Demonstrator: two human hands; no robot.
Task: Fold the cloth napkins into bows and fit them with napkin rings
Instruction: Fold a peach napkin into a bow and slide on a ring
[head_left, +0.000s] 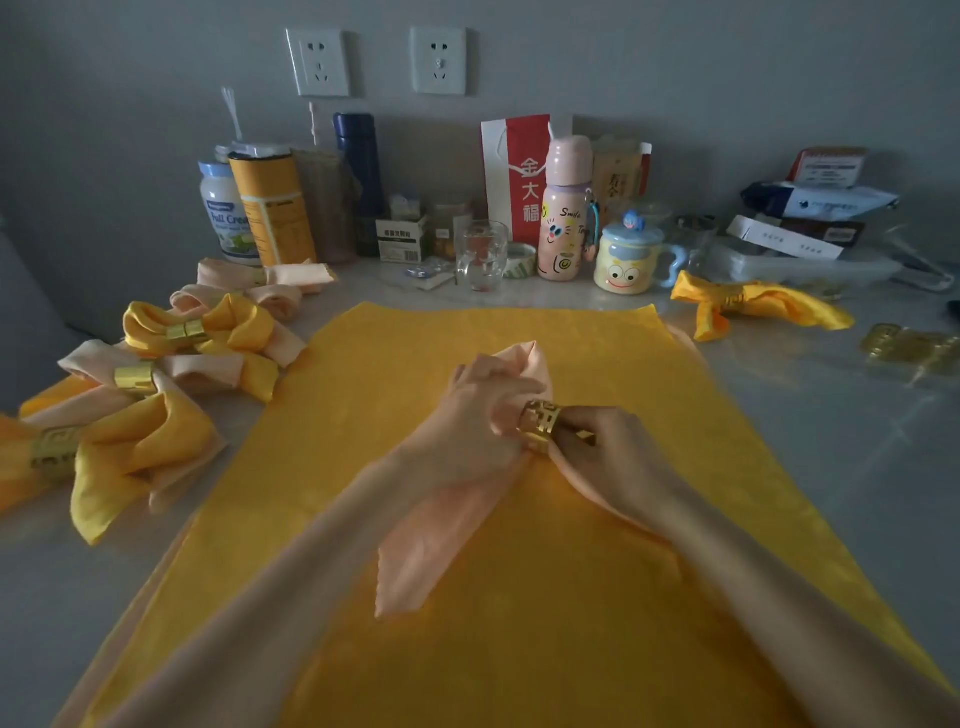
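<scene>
The step in hand is fitting the ring. The peach napkin (436, 540) lies in the middle of the yellow cloth (571, 649) spread flat on the table (831, 467), and its gathered waist sits inside a gold ring (540, 423). The hands are close together at that ring. The left hand (483, 410) curls round the bunched cloth just beyond it, with a folded end of the napkin poking out past the fingers. The right hand (613, 447) pinches the ring from the near right side. Two tails of the napkin run back toward the person, partly under the forearms. By my reading the folding of this napkin is done, and the ring is on but perhaps not yet centred. The next move calls for the left hand to hold the gathers tight while the right seats the ring at the middle. The loops then need spreading to match the finished bows (197, 332) at the left.
</scene>
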